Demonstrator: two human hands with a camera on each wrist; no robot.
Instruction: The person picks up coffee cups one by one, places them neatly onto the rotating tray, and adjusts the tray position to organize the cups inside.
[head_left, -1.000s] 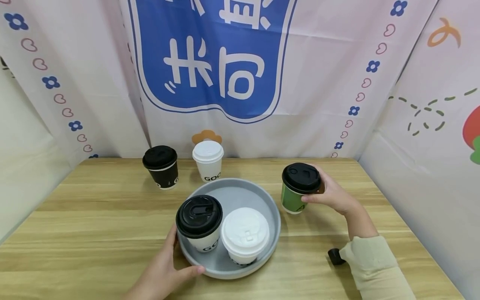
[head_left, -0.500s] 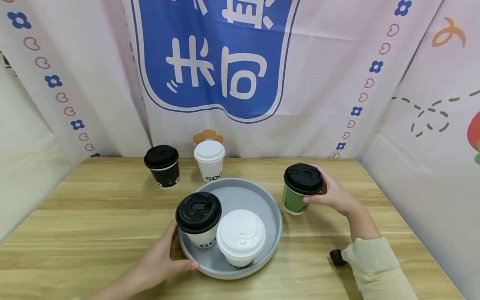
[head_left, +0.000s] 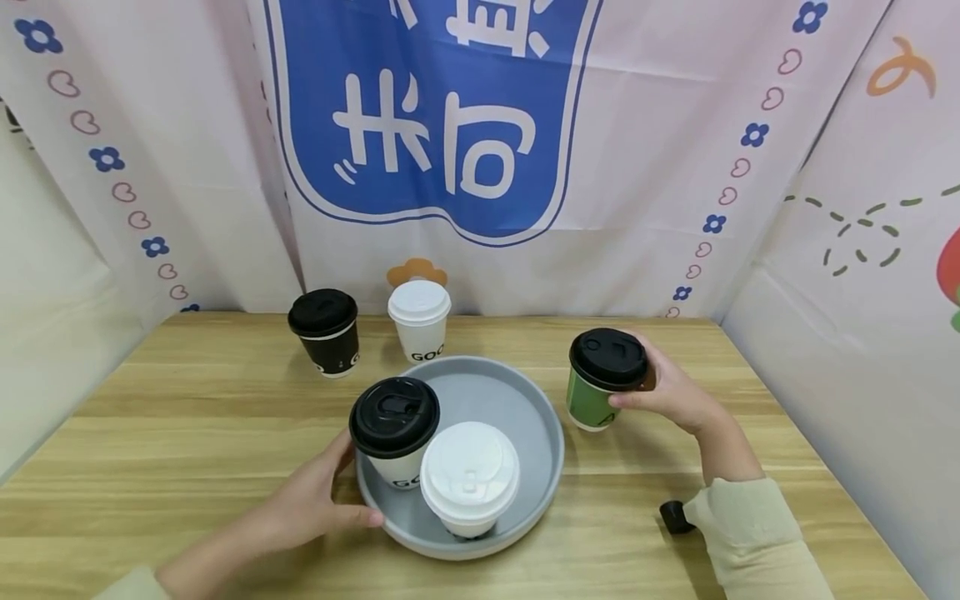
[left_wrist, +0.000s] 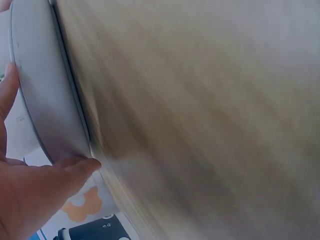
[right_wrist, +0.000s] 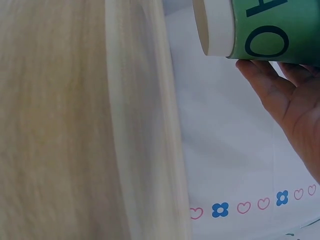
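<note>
- Both cups on the gray round tray [head_left: 513,400] have shifted clockwise around it over the last second: the white-lidded cup [head_left: 470,475] from about its 5 o'clock to 6, the black-lidded white cup [head_left: 394,417] from about 8 towards 9.
- Left hand [head_left: 318,500]: gripping the tray edge, thumb on the rim, fingers along the outer wall. Tray lies between the hand's 2 and 3 o'clock.
- Right hand [head_left: 667,390]: thumb and fingers closed around the green cup [head_left: 588,404] with black lid. Cup sits at the hand's 9 o'clock and the tray's 2 o'clock, apart from the tray.
- Left thumb has moved from about the tray's 7 o'clock to 8; the left cuff [head_left: 138,585] now shows. Right hand and green cup: no evident change.
- Black cup [head_left: 326,346] at the tray's 10 o'clock, small white cup [head_left: 420,325] at 11; both upright on the wood-grain table [head_left: 202,408], positions unchanged.
- Markings: "GOO" on the small white cup, "GO" on the black-lidded white cup, "O" beside a cropped letter on the green cup. Black cup's white lettering only partly visible.
- Blue banner [head_left: 420,196] at 12 o'clock: large white characters, cropped above.
</note>
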